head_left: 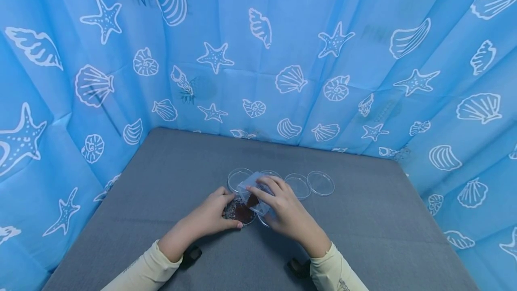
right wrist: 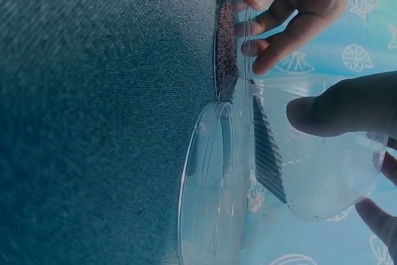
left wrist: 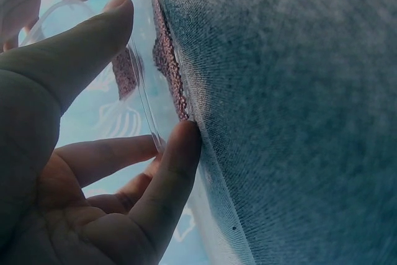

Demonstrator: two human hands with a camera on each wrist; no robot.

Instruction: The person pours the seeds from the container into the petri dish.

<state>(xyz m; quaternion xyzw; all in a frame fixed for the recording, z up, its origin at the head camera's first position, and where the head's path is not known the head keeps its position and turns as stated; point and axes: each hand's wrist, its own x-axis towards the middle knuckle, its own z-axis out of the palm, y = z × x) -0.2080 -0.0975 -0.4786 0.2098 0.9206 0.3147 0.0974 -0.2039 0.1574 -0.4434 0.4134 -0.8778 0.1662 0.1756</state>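
My left hand (head_left: pixel 212 214) grips a clear petri dish (left wrist: pixel 154 136) low on the table, thumb and fingers around its rim. Reddish-brown granules (head_left: pixel 243 213) cover part of the dish's bottom. Over its right side, my right hand (head_left: pixel 286 205) holds a clear plastic container (right wrist: pixel 322 184) tilted toward the dish. More dark granules (right wrist: pixel 267 147) lie along the container's lower side, as the right wrist view shows. Another clear dish (right wrist: pixel 211 215) stands beside the first, beneath the right hand, partly hidden by it in the head view.
Behind the hands stands a row of clear round dishes, among them a left one (head_left: pixel 239 179), a middle one (head_left: pixel 298 186) and a right one (head_left: pixel 321 183). Grey cloth covers the table (head_left: pixel 194 156). A blue shell-patterned curtain (head_left: pixel 258 80) hangs around its back and sides.
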